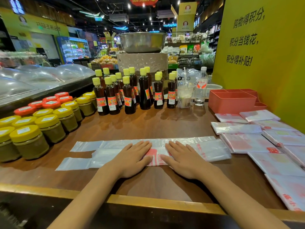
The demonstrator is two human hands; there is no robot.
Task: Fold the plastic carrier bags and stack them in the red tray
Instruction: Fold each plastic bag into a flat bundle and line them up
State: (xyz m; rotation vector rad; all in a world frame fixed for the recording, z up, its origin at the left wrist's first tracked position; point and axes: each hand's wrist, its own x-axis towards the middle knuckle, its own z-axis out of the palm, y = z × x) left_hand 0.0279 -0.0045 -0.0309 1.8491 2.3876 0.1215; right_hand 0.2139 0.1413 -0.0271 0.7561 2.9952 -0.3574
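Observation:
A clear plastic carrier bag [212, 148] with red print lies flat across the wooden counter [148, 123], folded lengthwise, its two handles pointing left. My left hand [133, 157] and my right hand [183, 158] press flat on its middle, side by side, fingers straight. The red tray [231, 103] stands at the back right against the yellow wall. Several flat carrier bags [250, 142] lie spread on the counter in front of the tray and along the right edge.
Dark sauce bottles [128, 95] with yellow caps stand in rows behind the bag. Jars [29, 141] with yellow and orange lids fill the left side. A drink cup [184, 95] and a water bottle [201, 86] stand left of the tray.

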